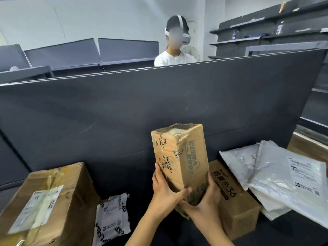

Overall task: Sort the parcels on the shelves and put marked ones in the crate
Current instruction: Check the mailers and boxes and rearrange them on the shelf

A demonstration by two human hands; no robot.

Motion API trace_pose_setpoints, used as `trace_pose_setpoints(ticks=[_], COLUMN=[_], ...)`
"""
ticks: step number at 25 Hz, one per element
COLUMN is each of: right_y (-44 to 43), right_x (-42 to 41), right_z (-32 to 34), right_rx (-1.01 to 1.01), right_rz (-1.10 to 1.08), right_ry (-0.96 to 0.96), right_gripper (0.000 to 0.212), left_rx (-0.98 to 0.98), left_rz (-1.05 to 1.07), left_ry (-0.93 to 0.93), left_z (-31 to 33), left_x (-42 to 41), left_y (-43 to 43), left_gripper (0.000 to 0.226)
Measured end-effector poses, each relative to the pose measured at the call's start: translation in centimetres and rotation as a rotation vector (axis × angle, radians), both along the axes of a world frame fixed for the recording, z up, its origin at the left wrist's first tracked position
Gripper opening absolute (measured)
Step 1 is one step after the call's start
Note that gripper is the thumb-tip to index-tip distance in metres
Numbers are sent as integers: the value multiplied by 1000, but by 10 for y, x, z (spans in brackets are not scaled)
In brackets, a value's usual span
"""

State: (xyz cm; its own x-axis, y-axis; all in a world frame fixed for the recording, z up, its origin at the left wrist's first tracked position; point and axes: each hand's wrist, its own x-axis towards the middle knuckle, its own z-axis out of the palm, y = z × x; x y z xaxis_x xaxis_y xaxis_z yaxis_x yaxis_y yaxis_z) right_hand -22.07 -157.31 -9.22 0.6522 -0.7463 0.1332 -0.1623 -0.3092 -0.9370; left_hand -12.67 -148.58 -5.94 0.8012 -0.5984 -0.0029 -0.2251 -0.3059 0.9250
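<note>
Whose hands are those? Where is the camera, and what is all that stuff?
There is no robot here. A person wears the camera on their head and it looks down, so you see their own hands. The left hand and right hand together hold up a taped cardboard box. On the dark shelf lie more parcels: a big brown box, a printed bag, a box marked 36 and white plastic bags. Behind the dark panel is another person wearing a headset.
</note>
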Motion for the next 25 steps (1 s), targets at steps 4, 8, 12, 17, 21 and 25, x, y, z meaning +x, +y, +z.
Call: trace_pose_setpoints(ticks=[4,8,12,17,21,25], right_y=[8,-7,-17,-4,0,2], right_x=[-8,-12,-16,-12,-6,-4], right_z=[8,30,45,47,45,36], right_rx=[7,332,477,426,301,73], right_rz=[129,289,607,792,679,605], right_ry=[-20,-139,-9,17,-45,-71], right_gripper=[123,75,118,130,112,88], left_rx=[-158,-314,-537,-728,-551,-522], left_rz=[-9,-79,-87,-44,57,182], left_ry=[138,353,770,957,790,551], left_z=[-5,-12,-16,-20,-16,4], left_x=[14,16,10,14,22,21], left_y=[25,56,71,88,91,80], left_gripper=[119,109,106,111,71,80])
